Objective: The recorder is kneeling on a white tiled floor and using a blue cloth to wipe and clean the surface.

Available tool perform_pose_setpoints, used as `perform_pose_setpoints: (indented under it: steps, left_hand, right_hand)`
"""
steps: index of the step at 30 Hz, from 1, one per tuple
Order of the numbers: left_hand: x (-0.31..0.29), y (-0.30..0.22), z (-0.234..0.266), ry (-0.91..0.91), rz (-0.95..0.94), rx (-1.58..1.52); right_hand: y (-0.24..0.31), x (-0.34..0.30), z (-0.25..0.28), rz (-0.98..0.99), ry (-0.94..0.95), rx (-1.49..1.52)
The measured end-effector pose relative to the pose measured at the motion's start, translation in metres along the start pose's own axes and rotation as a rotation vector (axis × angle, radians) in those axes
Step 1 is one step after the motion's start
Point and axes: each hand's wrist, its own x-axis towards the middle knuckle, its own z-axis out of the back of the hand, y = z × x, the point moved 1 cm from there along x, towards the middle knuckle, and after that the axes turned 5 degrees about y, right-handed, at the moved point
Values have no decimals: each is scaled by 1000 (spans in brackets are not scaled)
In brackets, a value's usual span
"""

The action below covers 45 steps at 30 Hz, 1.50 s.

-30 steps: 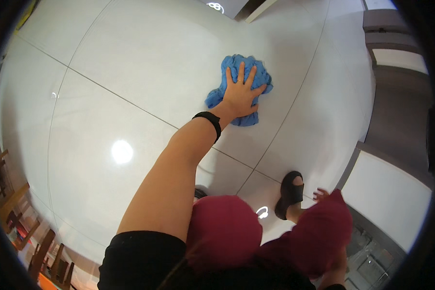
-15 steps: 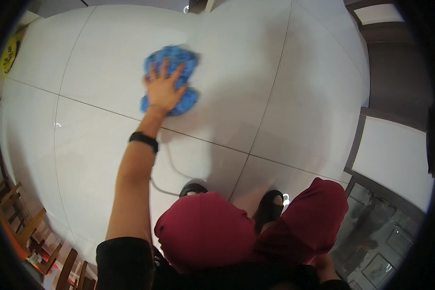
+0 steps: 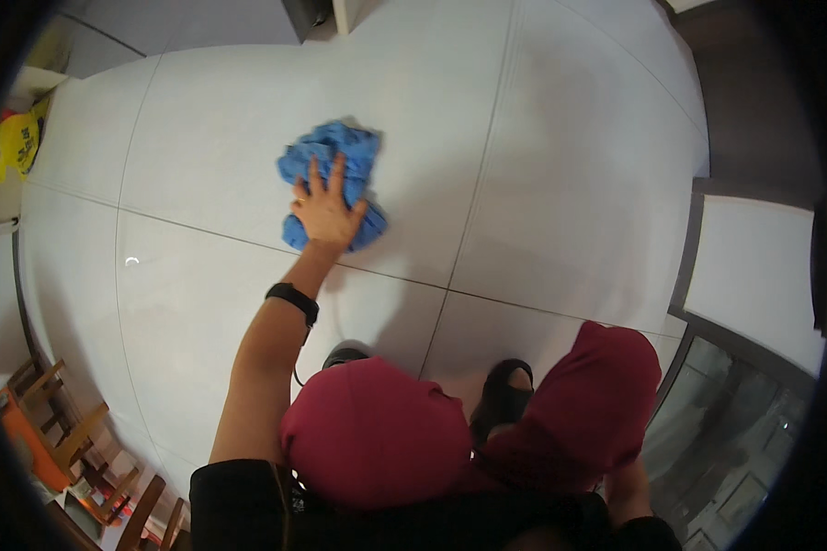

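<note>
On the pale tiled floor (image 3: 220,174) lies a crumpled blue cloth (image 3: 337,142), bunched into folds. My left hand (image 3: 326,209) is pressed flat on top of it, palm down with the fingers spread and stretched forward. A ring shows on one finger, and a black band (image 3: 294,301) circles that wrist. The cloth straddles a grout line near its lower edge. Of my right arm only a bare stretch of forearm (image 3: 627,491) shows beside my right knee; the hand itself is hidden behind the leg.
My red-clad knees (image 3: 377,432) and black shoes (image 3: 504,395) are close below the cloth. Wooden chairs (image 3: 78,436) stand at lower left, with a yellow bag (image 3: 16,142) farther up. A grey cabinet (image 3: 220,23) lies ahead; a dark-framed glass panel (image 3: 726,432) is at right.
In the picture, the cloth and my left hand sit slightly lower and to the right. The surroundings have shifted too, with more of the cabinet ahead in view.
</note>
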Motion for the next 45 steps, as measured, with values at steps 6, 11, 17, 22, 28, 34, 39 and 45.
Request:
perform_pose_setpoints:
  steps: [6, 11, 17, 22, 28, 34, 39, 45]
  left_hand:
    - [-35, -72, -8, 254, -309, -21]
    - [-39, -45, -15, 264, -302, -28]
    - [-37, -63, -3, 114, -184, -95]
    - [-15, -21, -11, 68, -2, 21]
    - [28, 20, -1, -13, 251, 76]
    - [13, -9, -26, 134, 132, -36]
    - [-20, -114, -11, 767, -344, -268]
    - [-29, -173, 47, 1192, -494, -177]
  right_hand:
    - [249, -22, 53, 752, -399, 276]
    - [340, -226, 38, 1578, 389, 440]
    - [323, -296, -20, 2134, 834, 95]
    - [310, -291, -35, 2305, 849, 393]
    - [273, -264, 54, 1910, 623, 185]
    - [267, -232, 59, 1796, 447, 456]
    - [314, -153, 60, 1643, -172, 269]
    - [385, -10, -83, 1406, -551, -362]
